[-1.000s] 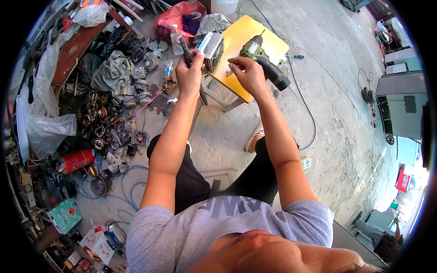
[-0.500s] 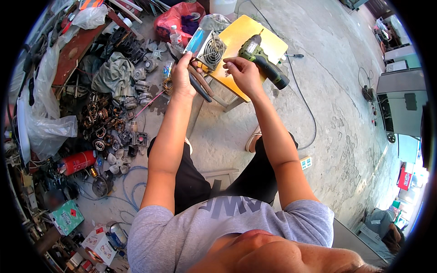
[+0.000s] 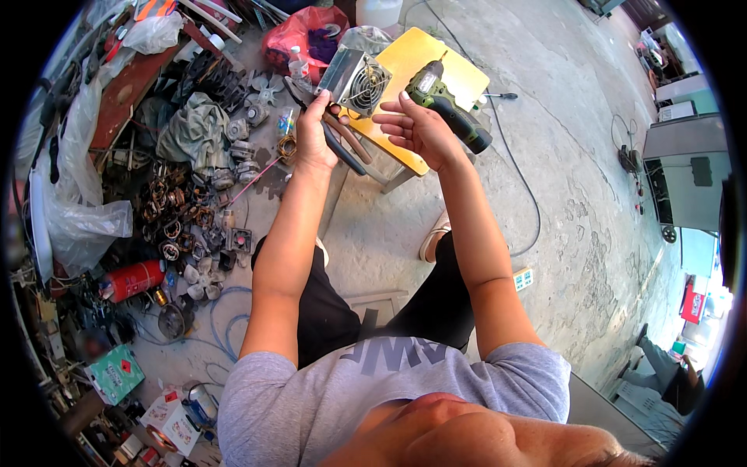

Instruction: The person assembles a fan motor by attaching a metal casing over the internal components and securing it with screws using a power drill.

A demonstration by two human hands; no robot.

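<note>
A metal power supply box (image 3: 334,74) with a round fan grille (image 3: 367,84) is at the near left corner of a yellow-topped stool (image 3: 405,50). My left hand (image 3: 313,138) is closed at its near edge, thumb on top and fingers partly hidden. Long tool handles, one black (image 3: 342,152) and one brown (image 3: 354,142), slant out beside that hand; their exact contact with it is unclear. My right hand (image 3: 426,134) is empty just right of the box, fingers stretched and thumb raised. Behind it, a green and black cordless drill (image 3: 447,105) lies on the stool.
On the left floor lie piled motor parts (image 3: 175,202), a grey cloth (image 3: 194,132) and a red cylinder (image 3: 132,280). A red plastic bag (image 3: 288,39) and a bottle (image 3: 298,62) are beyond the box. A cable (image 3: 521,167) runs along the right floor, near a power strip (image 3: 523,279).
My right hand has opened from a pinch beside the box and turned, its fingers now spread. The box's side, bluish before, now looks grey, and its fan grille has shifted slightly right.
</note>
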